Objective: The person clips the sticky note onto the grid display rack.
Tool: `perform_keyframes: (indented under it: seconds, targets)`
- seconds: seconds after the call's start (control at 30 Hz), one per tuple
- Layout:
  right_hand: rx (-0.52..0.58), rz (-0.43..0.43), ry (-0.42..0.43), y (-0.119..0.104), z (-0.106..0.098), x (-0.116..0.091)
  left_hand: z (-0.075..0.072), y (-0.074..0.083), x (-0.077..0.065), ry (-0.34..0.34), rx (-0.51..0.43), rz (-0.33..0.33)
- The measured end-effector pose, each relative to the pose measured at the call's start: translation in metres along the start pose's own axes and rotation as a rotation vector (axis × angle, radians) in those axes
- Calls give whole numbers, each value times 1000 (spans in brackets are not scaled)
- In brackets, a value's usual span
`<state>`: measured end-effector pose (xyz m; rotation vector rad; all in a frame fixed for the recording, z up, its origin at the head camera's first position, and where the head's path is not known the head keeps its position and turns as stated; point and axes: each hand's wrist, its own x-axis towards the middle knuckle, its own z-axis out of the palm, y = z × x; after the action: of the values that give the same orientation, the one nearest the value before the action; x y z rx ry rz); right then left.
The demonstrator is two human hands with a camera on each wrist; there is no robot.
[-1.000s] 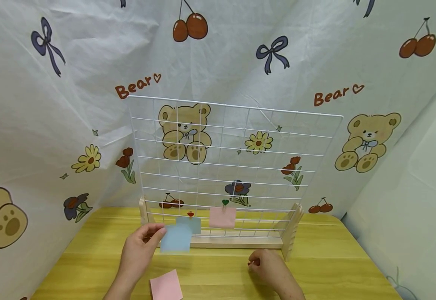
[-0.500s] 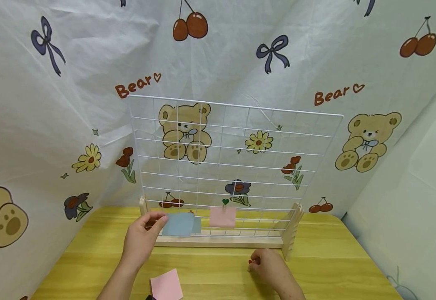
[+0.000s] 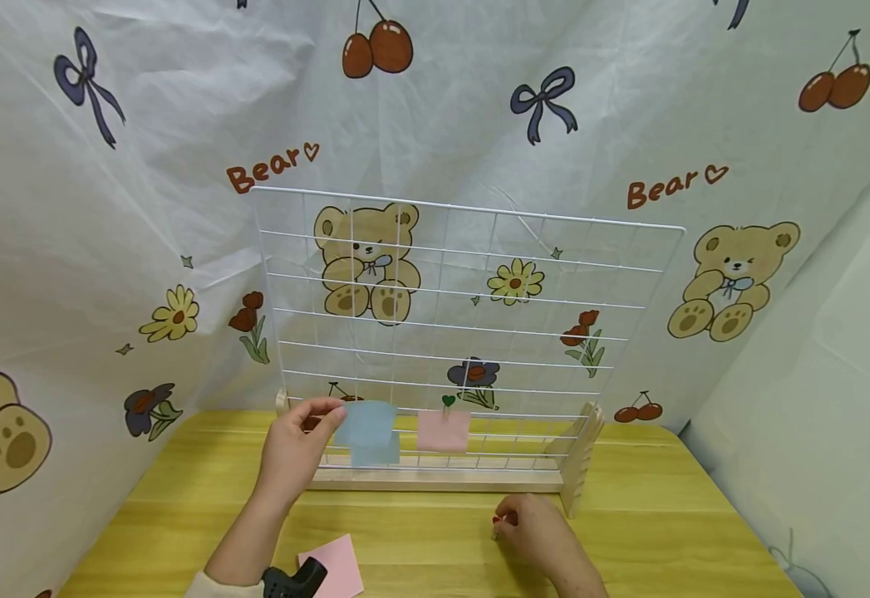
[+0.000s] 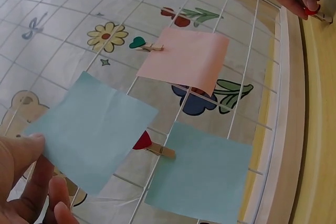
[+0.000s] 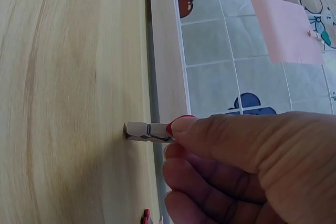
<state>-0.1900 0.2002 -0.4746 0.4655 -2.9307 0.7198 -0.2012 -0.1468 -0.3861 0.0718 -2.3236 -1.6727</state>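
Observation:
My left hand (image 3: 296, 453) pinches a square light-blue paper note (image 4: 94, 129) by its edge, in front of the white wire grid (image 3: 442, 331). In the head view it overlaps another blue note (image 4: 202, 177), which a wooden mini clothespin with a red heart (image 4: 160, 151) clips to the grid. A pink note (image 3: 444, 432) hangs to the right under a green-heart clothespin (image 4: 149, 47). My right hand (image 3: 543, 536), low over the table, pinches a red-heart mini clothespin (image 5: 142, 131) between thumb and fingers, its wooden end pointing away from the hand.
A pink note (image 3: 345, 552) lies on the wood-grain table (image 3: 420, 540) near the front, partly behind the black wrist device (image 3: 296, 579). The grid stands in a wooden base (image 3: 442, 480). Behind it hangs a bear-print cloth (image 3: 435, 124). Another small red piece (image 5: 146, 215) shows low in the right wrist view.
My left hand has raised the blue note up the grid, from below the clipped blue note to above and left of it. The right hand stays nearly still with its clothespin.

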Motion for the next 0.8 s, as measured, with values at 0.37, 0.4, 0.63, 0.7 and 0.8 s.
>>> perform_keyframes:
  seconds: [0.37,0.4,0.63,0.7,0.8]
  targets:
    - [16,11,-13,-1,1,1,4,5,14,15,-61,-44]
    - [13,8,-10,-1,1,1,5,6,15,17,-67,-41]
    - [-3,-14,8,-1,3,1,5,8,19,33,-87,-28]
    - [-4,-14,11,-1,3,1,6,7,20,39,-84,-32]
    - [-12,-14,16,0,3,1,8,6,23,53,-85,-30]
